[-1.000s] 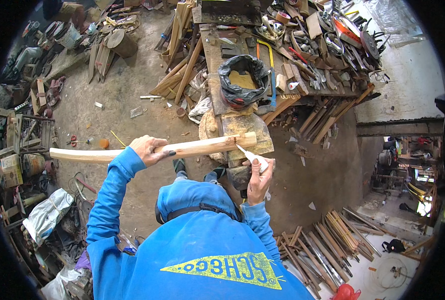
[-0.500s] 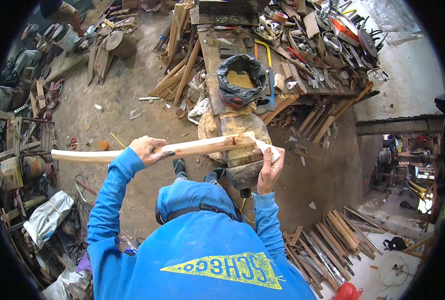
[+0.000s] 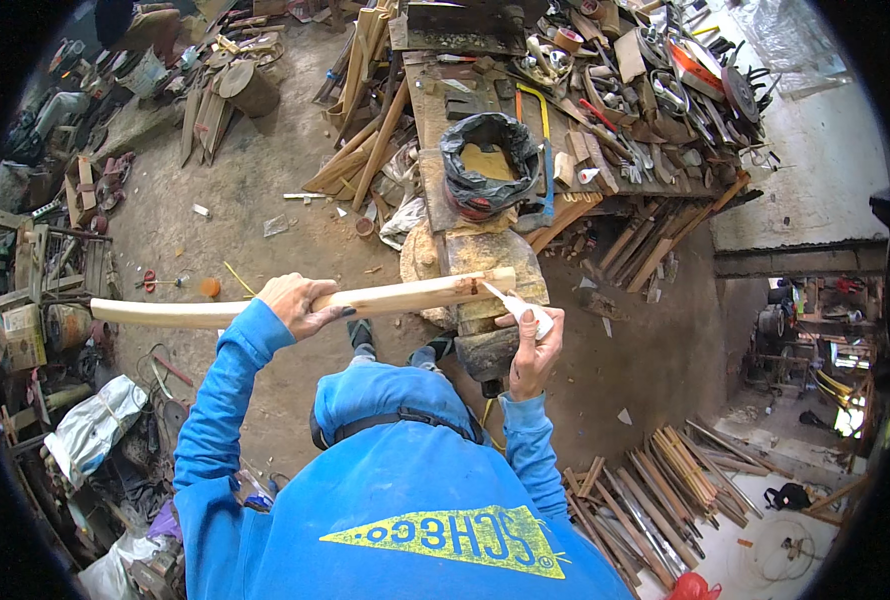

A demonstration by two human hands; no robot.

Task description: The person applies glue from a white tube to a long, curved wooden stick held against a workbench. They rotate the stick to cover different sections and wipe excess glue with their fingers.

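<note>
Across the middle of the scene stretched a long, pale wooden piece (image 3: 400, 298), gently curved from left to right, its right end above a dusty machine (image 3: 467, 256); from my remote post I could not tell whether it rested there. I saw the left hand (image 3: 298, 305) wrapped around the wood near its middle. The right hand (image 3: 535, 350) was narrowed around a white squeeze bottle (image 3: 531, 317), whose thin nozzle (image 3: 498, 293) pointed left, toward a dark mark (image 3: 474, 286) near the wood's right end. Whether the tip touched, I could not tell. I judged the step in hand to be dabbing something from the bottle at that mark. To my mind, the next move called for a steady left grip and a light squeeze over the spot, as too hard a press might have flooded it.

On the far side, a bag-lined bucket (image 3: 488, 170) stood on the workbench (image 3: 433, 182), just left of a yellow-and-blue saw (image 3: 547, 160). Scissors (image 3: 149, 280) lay on the floor (image 3: 615, 372) at the left, a white sack (image 3: 95, 425) at the near left and wooden strips (image 3: 645, 490) at the near right. Nothing seemed to block the bottle, though I reckoned the machine left little room for the right hand to dip.
</note>
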